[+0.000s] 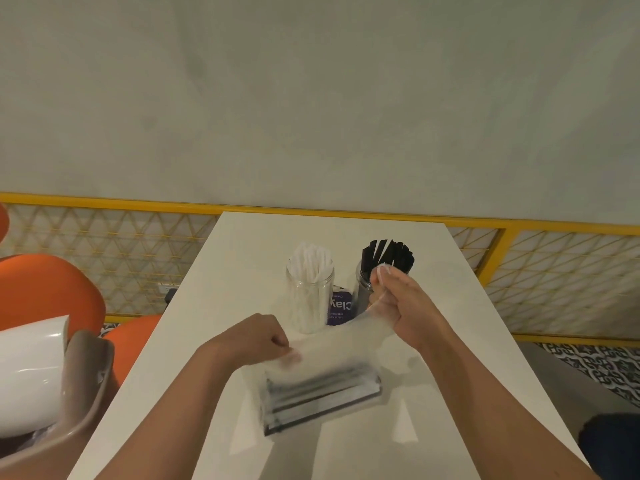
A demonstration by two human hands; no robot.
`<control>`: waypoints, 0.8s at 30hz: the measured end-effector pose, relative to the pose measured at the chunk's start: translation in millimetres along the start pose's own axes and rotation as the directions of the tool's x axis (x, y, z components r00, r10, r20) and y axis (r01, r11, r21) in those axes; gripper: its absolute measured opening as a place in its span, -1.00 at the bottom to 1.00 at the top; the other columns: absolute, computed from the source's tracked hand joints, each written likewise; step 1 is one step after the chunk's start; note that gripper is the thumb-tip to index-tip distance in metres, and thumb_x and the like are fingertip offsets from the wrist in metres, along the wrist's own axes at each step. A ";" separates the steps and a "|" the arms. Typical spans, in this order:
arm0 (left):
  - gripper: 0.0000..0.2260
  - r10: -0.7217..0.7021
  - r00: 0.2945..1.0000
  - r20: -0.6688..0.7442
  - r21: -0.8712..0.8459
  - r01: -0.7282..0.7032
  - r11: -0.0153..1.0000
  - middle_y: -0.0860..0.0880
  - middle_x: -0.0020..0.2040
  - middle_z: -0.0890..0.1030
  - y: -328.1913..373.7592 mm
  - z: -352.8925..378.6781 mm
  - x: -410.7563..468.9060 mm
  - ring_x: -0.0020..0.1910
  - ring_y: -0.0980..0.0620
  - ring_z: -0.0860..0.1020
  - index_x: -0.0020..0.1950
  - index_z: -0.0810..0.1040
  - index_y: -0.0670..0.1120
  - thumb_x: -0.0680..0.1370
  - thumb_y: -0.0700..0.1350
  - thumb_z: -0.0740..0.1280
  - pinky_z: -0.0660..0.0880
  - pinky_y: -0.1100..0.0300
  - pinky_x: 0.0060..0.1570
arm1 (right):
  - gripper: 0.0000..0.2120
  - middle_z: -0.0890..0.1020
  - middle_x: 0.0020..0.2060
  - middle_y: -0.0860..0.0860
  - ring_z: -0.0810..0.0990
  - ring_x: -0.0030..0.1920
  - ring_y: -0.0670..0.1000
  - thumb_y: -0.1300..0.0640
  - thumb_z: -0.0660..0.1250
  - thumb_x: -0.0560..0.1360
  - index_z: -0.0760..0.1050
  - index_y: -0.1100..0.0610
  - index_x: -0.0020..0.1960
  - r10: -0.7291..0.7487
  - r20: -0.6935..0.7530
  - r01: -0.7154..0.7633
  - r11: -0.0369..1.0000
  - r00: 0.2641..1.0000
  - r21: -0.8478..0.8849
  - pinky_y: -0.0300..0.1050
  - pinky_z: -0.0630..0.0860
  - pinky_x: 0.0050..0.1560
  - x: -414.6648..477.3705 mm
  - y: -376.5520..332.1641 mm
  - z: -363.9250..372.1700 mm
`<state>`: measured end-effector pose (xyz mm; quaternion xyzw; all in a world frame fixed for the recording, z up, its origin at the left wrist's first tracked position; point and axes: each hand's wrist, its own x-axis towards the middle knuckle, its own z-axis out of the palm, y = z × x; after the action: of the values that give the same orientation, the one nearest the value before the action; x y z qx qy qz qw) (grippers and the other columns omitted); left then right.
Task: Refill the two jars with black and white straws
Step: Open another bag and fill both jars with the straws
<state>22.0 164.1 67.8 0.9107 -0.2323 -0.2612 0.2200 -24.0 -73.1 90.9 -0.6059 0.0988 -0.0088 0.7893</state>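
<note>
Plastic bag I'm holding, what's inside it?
Through the clear bag a flat bundle of black and white straws shows. Blur and folded plastic hide how many there are.

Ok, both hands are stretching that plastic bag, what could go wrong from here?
1. The bag, pulled taut between the left hand and right hand, may tear suddenly and scatter the straws inside across the table.
2. The right hand looks very close to the jar of black straws; a jerk could tip it.
</note>
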 end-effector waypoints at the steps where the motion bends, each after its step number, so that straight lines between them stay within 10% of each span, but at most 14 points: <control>1: -0.81 -0.018 0.999 -0.043 0.096 0.022 0.995 0.06 -0.41 0.46 -0.5 1.7 1.8 -0.35 0.00 0.36 -0.35 0.61 0.03 0.44 -0.15 0.30 0.36 0.20 -0.30 | -0.71 0.42 -0.53 -0.08 0.35 -0.46 -0.12 0.20 0.11 0.58 0.45 0.17 -0.27 -0.016 0.022 0.017 0.998 1.000 -0.057 -0.33 0.34 -0.44 -0.6 -1.2 -1.0; 4: -0.64 -0.091 0.963 -0.254 0.202 0.145 0.968 0.01 0.13 0.47 -2.9 9.1 7.9 0.00 0.04 0.48 0.18 0.57 0.05 0.45 -0.28 0.29 0.45 0.21 -0.08 | -0.76 0.28 -0.57 -0.07 0.16 -0.52 -0.12 0.21 0.10 0.35 0.53 0.20 -0.32 -0.024 0.168 0.051 0.987 0.985 -0.154 -0.31 0.13 -0.52 -4.1 -6.4 -7.2; 9: -0.49 -0.224 0.908 -0.355 0.011 0.244 0.970 -0.09 0.23 0.34 -23.9 18.9 10.0 -0.02 -0.02 0.47 0.32 0.45 -0.01 0.43 -0.40 0.22 0.39 0.24 -0.19 | -0.83 0.48 -0.56 -0.15 0.42 -0.55 -0.20 0.10 0.30 0.48 0.53 0.06 -0.29 0.266 -0.011 -0.221 0.777 0.964 -0.590 -0.34 0.35 -0.36 0.6 -4.7 -0.3; 13: -0.59 -0.283 0.877 -0.389 -0.358 0.139 0.923 -0.07 0.08 0.51 -27.1 23.3 12.0 -0.03 -0.02 0.50 0.22 0.53 -0.11 0.41 -0.39 0.33 0.40 0.24 -0.13 | -0.52 0.64 0.03 -0.02 0.59 0.05 -0.02 -0.35 0.11 0.47 0.56 -0.02 0.07 0.161 0.035 -0.036 0.420 0.986 -0.907 -0.10 0.49 0.11 -3.3 22.0 5.7; 18: -0.66 -0.275 0.953 -0.124 -0.961 -0.046 0.273 -0.10 -0.08 0.47 -15.0 22.4 9.1 -0.13 -0.06 0.62 0.09 0.54 -0.24 0.42 -0.54 0.21 0.56 0.15 -0.11 | -0.59 0.63 -0.01 0.01 0.60 0.05 0.03 -0.18 0.33 0.43 0.60 0.11 0.09 0.275 -0.042 -0.069 0.089 0.961 -0.994 -0.18 0.44 -0.04 -2.3 56.3 13.9; 21: -0.57 -0.217 0.976 -0.036 -0.999 -0.033 0.015 -0.05 -0.23 0.46 -22.5 22.9 5.8 -0.34 0.04 0.57 0.05 0.50 -0.23 0.23 -0.49 0.29 0.47 0.26 -0.21 | -0.88 0.55 -0.22 0.05 0.56 -0.14 0.04 0.13 0.30 0.47 0.58 0.16 -0.11 0.299 -0.065 -0.109 0.135 0.952 -0.985 -0.27 0.37 -0.30 1.9 74.0 3.1; 24: -0.61 -0.267 0.963 0.040 -0.990 0.002 -0.140 -0.02 -0.48 0.45 -34.9 28.5 1.0 -0.57 0.08 0.45 -0.02 0.50 -0.24 0.24 -0.46 0.10 0.40 0.40 -0.52 | -0.94 0.47 -0.19 0.11 0.47 -0.20 0.05 0.24 0.24 0.53 0.44 0.20 -0.12 0.407 -0.207 -0.430 0.591 0.890 -0.683 -0.21 0.48 -0.27 3.9 73.5 -13.3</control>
<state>17.1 183.3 27.3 0.4744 0.1583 -0.2857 0.8175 -30.2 -66.8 16.6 -0.8222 0.2452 0.2066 0.4704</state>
